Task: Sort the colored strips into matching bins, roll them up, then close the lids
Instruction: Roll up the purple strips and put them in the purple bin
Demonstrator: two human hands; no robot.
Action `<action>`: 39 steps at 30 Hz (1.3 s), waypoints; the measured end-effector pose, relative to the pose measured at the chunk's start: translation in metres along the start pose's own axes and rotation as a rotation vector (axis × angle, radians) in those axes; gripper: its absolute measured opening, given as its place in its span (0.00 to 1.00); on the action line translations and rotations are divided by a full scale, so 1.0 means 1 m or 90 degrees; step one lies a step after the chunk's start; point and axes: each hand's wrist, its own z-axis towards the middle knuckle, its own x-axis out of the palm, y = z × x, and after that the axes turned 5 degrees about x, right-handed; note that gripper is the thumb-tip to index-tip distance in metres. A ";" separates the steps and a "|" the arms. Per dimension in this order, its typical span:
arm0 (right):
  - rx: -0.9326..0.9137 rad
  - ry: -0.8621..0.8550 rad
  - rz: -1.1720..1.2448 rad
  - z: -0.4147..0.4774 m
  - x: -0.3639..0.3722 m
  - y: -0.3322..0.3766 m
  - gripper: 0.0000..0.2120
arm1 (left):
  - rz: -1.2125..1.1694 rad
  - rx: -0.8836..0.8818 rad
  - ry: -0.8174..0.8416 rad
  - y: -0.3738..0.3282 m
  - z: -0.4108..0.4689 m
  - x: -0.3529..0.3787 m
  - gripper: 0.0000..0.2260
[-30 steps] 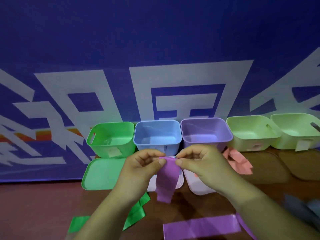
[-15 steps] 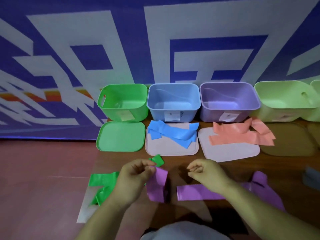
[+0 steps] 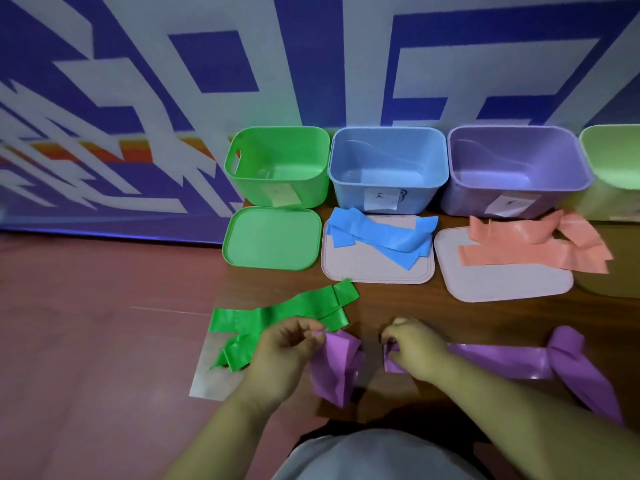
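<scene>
The folded purple strip [image 3: 334, 365] hung from my left hand [image 3: 284, 355], pinched at its top edge between thumb and curled fingers, with its lower part down on the surface [image 3: 381, 306] close in front of me. From that angle I could not tell whether it was loosely rolled or only crumpled. My right hand [image 3: 412, 351] was curled round the near end of the long purple strip [image 3: 495, 362], which lay flat and ran off to my right, where a bunched purple strip [image 3: 571, 358] lay over its far end.

I judged I was on the purple lot, with nothing yet binned: the purple bin [image 3: 516, 168], blue bin [image 3: 386, 168] and green bin [image 3: 277, 164] all stood open and bare inside, at the back. The green strips [image 3: 277, 317] lay just beside my left hand, the blue strips [image 3: 381, 237] lay on a pale lid [image 3: 374, 271], and the pink strips [image 3: 533, 247] lay across the next lid [image 3: 502, 285].

The next move, as I saw it, called for winding the limp strip tight between both hands and keeping the pinch firm so it would not spring open. Then came the reach over the pink strips to the purple bin.
</scene>
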 end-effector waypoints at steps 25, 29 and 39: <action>0.082 -0.182 0.421 -0.071 -0.114 -0.029 0.10 | 0.050 0.100 0.135 -0.076 -0.004 0.064 0.04; 0.073 -0.244 0.531 -0.098 -0.150 -0.036 0.12 | 0.082 0.167 0.185 -0.106 -0.010 0.096 0.06; -0.001 -0.324 0.793 -0.164 -0.229 -0.028 0.08 | 0.070 0.285 0.198 -0.165 -0.033 0.169 0.11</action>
